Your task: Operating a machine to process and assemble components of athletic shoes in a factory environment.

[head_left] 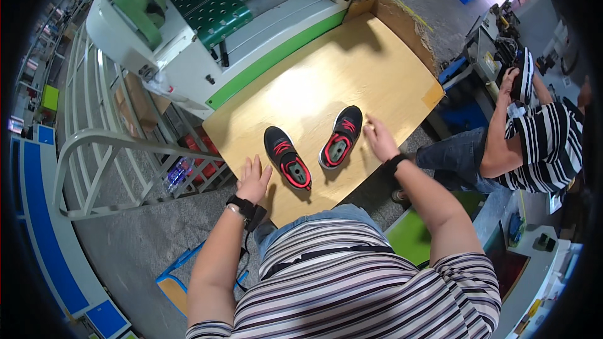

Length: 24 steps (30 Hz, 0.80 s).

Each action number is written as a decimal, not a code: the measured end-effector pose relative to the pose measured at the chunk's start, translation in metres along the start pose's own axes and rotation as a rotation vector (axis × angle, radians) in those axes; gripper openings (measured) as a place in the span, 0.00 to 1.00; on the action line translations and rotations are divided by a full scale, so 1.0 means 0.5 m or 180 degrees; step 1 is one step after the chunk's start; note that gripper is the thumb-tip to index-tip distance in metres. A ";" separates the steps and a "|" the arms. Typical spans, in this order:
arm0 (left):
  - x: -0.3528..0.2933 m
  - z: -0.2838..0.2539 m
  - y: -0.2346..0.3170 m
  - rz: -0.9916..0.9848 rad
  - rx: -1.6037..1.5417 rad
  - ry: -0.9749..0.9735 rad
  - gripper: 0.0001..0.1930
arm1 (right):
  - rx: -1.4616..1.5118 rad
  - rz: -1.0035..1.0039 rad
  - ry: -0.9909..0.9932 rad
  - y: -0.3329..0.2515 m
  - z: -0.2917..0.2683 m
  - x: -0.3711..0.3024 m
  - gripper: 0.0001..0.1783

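Two hands were empty: the left hand (252, 180), fingers spread, at eight o'clock from a black, red-trimmed left shoe (287, 157); the right hand (382, 143), fingers loosely parted, at three o'clock from the matching right shoe (341, 139). Both stood set out on the yellow wooden tabletop (377, 88); anything left undone couldn't be told.

The bench (396, 72) has a smooth, pale wood-grain top with a tan patch (433, 96) at its right corner. Two black-and-red sneakers (277, 139) stand soles down on it, slightly apart, toes angled outward.
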<state>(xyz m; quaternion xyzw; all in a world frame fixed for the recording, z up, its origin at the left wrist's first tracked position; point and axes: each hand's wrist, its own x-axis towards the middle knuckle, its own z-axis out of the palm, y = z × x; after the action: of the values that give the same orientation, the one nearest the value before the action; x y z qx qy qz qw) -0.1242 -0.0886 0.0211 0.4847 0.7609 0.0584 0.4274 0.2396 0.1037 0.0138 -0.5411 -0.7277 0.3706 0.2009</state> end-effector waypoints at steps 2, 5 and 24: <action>-0.008 0.016 0.011 0.0737 -0.1392 0.0015 0.47 | 0.1081 0.0511 -0.0205 -0.042 0.050 -0.054 0.33; -0.031 0.072 0.096 0.0893 -0.1375 0.0326 0.57 | 0.1008 0.0198 -0.0036 -0.092 0.145 -0.106 0.66; 0.102 -0.401 0.412 0.2175 -0.2727 0.2252 0.44 | 0.2254 -0.1598 0.1225 -0.472 -0.082 0.400 0.31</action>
<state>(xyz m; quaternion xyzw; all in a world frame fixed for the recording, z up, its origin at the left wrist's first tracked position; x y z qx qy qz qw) -0.1326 0.1246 0.2206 0.4375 0.5681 0.6452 0.2639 0.0508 0.2713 0.1971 -0.3055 -0.6144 0.4289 0.5875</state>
